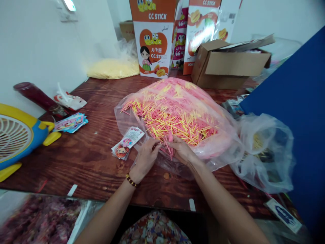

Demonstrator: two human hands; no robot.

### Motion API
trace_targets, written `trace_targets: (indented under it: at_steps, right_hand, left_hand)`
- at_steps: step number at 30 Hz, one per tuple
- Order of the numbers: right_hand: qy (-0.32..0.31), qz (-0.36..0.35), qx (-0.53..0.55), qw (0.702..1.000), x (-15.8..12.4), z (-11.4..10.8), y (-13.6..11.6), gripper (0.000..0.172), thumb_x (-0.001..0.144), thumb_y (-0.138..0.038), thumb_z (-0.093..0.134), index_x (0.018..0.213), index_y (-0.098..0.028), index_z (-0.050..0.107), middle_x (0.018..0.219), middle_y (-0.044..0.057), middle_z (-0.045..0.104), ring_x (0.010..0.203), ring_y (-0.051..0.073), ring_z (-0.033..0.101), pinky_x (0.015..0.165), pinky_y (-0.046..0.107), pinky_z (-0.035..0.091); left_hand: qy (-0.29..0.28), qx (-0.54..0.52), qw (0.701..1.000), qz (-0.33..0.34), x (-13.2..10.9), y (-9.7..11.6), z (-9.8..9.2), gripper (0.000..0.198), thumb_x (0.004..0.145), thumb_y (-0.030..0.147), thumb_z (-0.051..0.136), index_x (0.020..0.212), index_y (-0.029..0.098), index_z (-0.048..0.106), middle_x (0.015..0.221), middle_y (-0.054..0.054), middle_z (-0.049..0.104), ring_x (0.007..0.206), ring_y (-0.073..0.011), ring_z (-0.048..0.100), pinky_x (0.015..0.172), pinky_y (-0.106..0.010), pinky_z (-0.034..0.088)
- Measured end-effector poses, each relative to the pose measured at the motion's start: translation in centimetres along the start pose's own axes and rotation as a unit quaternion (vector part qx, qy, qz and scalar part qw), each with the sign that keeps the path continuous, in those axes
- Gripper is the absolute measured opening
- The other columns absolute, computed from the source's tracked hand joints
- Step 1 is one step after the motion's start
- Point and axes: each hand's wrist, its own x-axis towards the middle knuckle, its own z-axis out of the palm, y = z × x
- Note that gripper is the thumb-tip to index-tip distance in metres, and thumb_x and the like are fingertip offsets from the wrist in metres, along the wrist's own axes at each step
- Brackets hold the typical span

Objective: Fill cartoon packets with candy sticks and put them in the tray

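At near edge of clear plastic bag of thin pink & yellow sticks [182,112], left hand [145,158] & right hand [182,150] meet, both pinching a small pink stick bundle [169,144], prob. to keep it aligned.

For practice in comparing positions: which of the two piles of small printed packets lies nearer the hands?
The pile with the red cartoon face, just beside the left hand; the bluish pile lies farther left, near the yellow fan.

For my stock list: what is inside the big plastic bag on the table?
Pink and yellow sticks fill the plastic bag; the right hand holds a few. Anything beneath the pile is covered.
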Motion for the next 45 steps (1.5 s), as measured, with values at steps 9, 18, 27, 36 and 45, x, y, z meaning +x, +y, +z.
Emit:
trace_targets:
  at_steps: [9,18,27,36,45]
  right_hand:
    - [0.097,-0.147,-0.115,0.978,-0.9,0.0,1.2,0.030,0.079,-0.030,0.066,0.107,-0.025,0.059,0.090,-0.001,0.064,0.085,0.017,0.061,0.085,0.034,0.051]
    - [0.033,-0.248,-0.358,0.900,-1.7,0.2,5.1,0.009,0.095,-0.030,0.048,0.097,-0.023,0.054,0.095,0.004,0.062,0.092,0.020,0.059,0.087,0.036,0.047]
    - [0.121,-0.192,-0.213,0.950,-1.0,-0.1,3.4,0.015,0.091,-0.030,0.052,0.105,-0.025,0.049,0.084,-0.001,0.059,0.079,0.016,0.059,0.080,0.030,0.048]
    - [0.101,-0.169,-0.246,0.949,-1.7,-0.9,3.6,0.015,0.089,-0.036,0.057,0.096,-0.023,0.058,0.087,0.002,0.067,0.086,0.018,0.062,0.087,0.033,0.046]
    - [-0.029,-0.134,-0.629,0.765,-4.6,-1.0,2.9,0.030,0.092,-0.013,0.042,0.112,-0.017,0.063,0.107,0.012,0.067,0.101,0.023,0.060,0.092,0.038,0.046]
  left_hand:
    - [-0.017,-0.043,0.998,-0.046,-2.0,-0.3,-0.1,0.023,0.093,0.028,0.057,0.107,0.020,0.072,0.102,-0.006,0.075,0.093,-0.0194,0.068,0.088,-0.033,0.052]
    - [0.010,-0.122,0.990,-0.066,-2.7,-1.2,-0.2,0.023,0.092,0.030,0.058,0.106,0.019,0.072,0.101,-0.006,0.075,0.091,-0.0182,0.068,0.084,-0.029,0.053]
    - [-0.013,-0.019,0.999,-0.036,-4.1,-0.7,-0.2,0.021,0.093,0.023,0.054,0.107,0.019,0.069,0.101,-0.007,0.074,0.092,-0.0194,0.068,0.087,-0.034,0.053]
    - [-0.165,0.200,0.965,0.047,-4.5,-0.2,1.2,0.031,0.091,0.007,0.045,0.112,0.020,0.063,0.109,-0.010,0.062,0.102,-0.0214,0.061,0.089,-0.035,0.053]
    - [-0.195,0.270,0.943,0.020,-4.0,-0.1,1.4,0.024,0.093,0.011,0.042,0.106,0.019,0.060,0.105,-0.010,0.061,0.090,-0.0214,0.062,0.077,-0.033,0.053]
